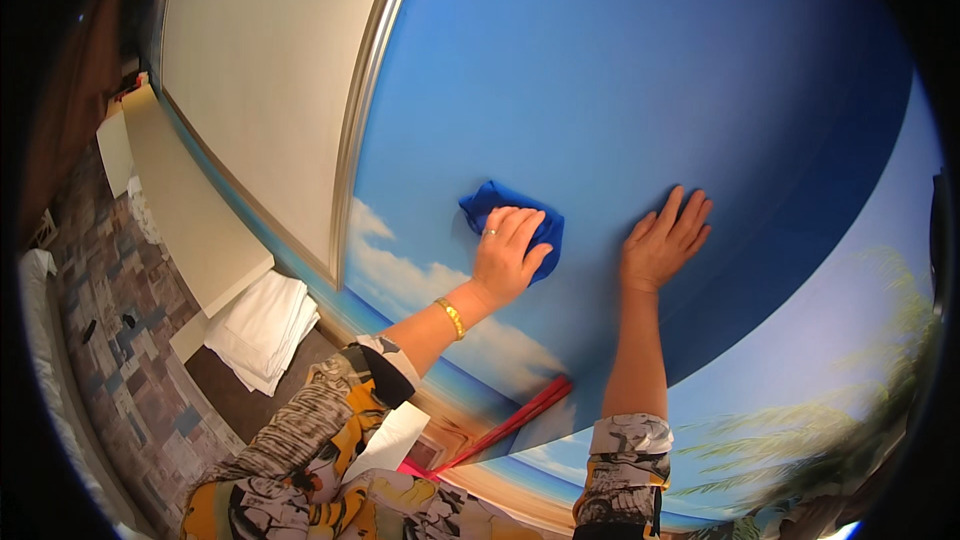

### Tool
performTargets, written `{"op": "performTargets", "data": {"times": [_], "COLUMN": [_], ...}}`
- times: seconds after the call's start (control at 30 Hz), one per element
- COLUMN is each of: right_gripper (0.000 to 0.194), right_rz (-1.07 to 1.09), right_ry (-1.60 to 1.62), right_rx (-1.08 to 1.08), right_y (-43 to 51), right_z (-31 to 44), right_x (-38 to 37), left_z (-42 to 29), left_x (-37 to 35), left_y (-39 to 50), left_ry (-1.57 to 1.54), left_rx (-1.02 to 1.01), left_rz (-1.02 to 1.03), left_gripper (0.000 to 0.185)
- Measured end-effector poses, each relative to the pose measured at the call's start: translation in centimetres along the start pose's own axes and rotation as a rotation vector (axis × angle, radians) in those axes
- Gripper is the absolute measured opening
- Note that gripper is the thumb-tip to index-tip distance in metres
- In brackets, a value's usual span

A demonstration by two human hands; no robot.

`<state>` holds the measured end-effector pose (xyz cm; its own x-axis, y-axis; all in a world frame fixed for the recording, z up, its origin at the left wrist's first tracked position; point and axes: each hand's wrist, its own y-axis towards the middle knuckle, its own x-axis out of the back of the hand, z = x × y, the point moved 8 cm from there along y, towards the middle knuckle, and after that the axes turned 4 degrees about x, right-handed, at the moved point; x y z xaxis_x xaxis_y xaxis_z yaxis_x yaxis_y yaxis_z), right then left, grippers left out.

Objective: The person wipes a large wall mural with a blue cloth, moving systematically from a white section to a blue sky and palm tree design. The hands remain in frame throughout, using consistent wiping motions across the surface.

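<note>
My left hand [511,251] presses a crumpled blue cloth [480,204] against a smooth wall panel [600,90] printed with a sky and beach scene. The fingers lie bent over the cloth. A ring and a gold-coloured bracelet show on that hand and wrist. To the right, my right hand [664,236] rests flat on the blue part of the same panel. Its fingers are spread and hold nothing. Below and between my forearms, a slim red handle-like object [510,420] slants up along the panel; its lower end is partly hidden.
A pale panel or screen in a metallic frame [349,165] borders the mural on the left. Past it runs a long cream tabletop [195,195], with folded white cloths [262,330] near its end. Patchwork-patterned flooring [135,360] lies at lower left. Printed palm fronds [795,435] appear at lower right.
</note>
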<state>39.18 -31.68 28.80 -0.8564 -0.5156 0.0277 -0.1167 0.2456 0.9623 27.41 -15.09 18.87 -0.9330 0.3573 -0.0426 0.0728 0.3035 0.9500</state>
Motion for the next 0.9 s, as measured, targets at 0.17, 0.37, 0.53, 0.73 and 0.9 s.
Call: {"op": "performTargets", "data": {"times": [0.17, 0.37, 0.53, 0.73, 0.9], "right_gripper": [0.053, 0.050, 0.049, 0.051, 0.051], "right_rz": [-0.017, -0.036, -0.010, -0.003, -0.010], "right_ry": [-0.024, -0.049, -0.041, -0.029, -0.049], "right_rx": [0.034, 0.033, 0.035, 0.055, 0.096], "right_y": [0.6, 0.7, 1.1, 5.8, 9.2], "right_z": [-0.1, -0.3, 0.2, 1.4, 2.3], "right_x": [1.3, 2.1, 2.2, 3.9, 4.1], "left_z": [-1.6, 1.0, 4.3, 4.2, 2.6], "left_x": [-1.3, -1.4, -1.3, -0.3, -0.8], "left_y": [0.3, 1.1, -1.0, -6.5, -12.4], "left_ry": [0.045, 0.142, 0.318, 0.340, 0.313], "left_rx": [-0.119, -0.076, -0.028, 0.082, 0.187], "left_rz": [0.023, 0.104, 0.063, 0.118, 0.322], "left_gripper": [0.039, 0.069, 0.078, 0.078, 0.071]}}
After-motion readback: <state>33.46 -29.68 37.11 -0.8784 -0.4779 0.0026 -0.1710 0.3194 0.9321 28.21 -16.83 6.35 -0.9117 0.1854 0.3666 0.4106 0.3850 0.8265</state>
